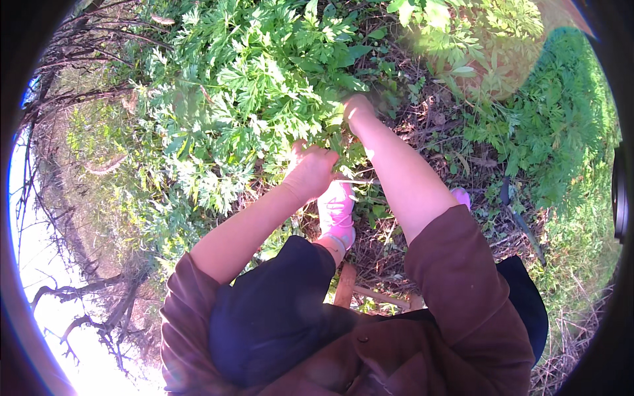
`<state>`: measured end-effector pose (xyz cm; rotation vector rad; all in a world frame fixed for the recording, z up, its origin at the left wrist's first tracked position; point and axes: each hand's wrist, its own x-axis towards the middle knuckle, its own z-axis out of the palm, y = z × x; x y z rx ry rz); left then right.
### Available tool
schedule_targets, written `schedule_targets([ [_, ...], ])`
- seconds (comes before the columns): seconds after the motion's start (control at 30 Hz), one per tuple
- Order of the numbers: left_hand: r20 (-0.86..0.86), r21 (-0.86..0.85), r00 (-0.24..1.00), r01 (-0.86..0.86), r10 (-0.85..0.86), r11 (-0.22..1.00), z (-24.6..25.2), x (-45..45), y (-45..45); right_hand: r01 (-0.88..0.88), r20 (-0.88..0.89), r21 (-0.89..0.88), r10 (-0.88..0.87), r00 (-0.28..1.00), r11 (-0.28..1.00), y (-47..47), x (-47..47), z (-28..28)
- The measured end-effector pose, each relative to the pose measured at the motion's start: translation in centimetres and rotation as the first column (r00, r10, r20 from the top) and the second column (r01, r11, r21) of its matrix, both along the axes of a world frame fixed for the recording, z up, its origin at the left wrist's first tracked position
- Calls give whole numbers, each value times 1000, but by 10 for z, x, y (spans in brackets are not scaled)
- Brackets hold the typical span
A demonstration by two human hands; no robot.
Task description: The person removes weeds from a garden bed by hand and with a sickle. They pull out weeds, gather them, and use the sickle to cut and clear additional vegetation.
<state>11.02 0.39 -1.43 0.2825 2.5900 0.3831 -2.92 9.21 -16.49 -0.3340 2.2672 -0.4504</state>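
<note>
Bushy green plants with deeply cut, mugwort-like leaves point(267, 79) grow in front of me. At their near edge my left hand point(313, 171) is curled into a fist among the lower leaves. A thin pale stem point(357, 181) sticks out to the right from under its palm. Farther forward and to the right, my right hand point(358, 110) reaches into the side of the same clump. Its fingers are bent down and hidden by leaves and the back of the hand, so what they hold does not show.
I sit on a low wooden stool point(345, 284). One pink shoe point(337, 208) is below my left hand; another pink shoe point(461, 197) shows beyond my right forearm. A dark stick-like object point(525, 232) lies at right. Bare branches point(99, 292) stand at left, more leafy plants point(559, 123) at right.
</note>
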Motion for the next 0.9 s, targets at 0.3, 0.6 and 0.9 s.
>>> schedule_targets([
  [0.3,-37,74,999,-12,15,997,-12,7,-5,287,222,-184,-245,944,940,19,-11,10],
  [0.6,-15,-95,998,61,-62,994,-8,3,3,323,108,-257,-305,946,911,39,21,96],
  [0.9,76,-173,997,-16,29,985,-17,6,-5,178,238,23,-178,955,984,51,14,87],
])
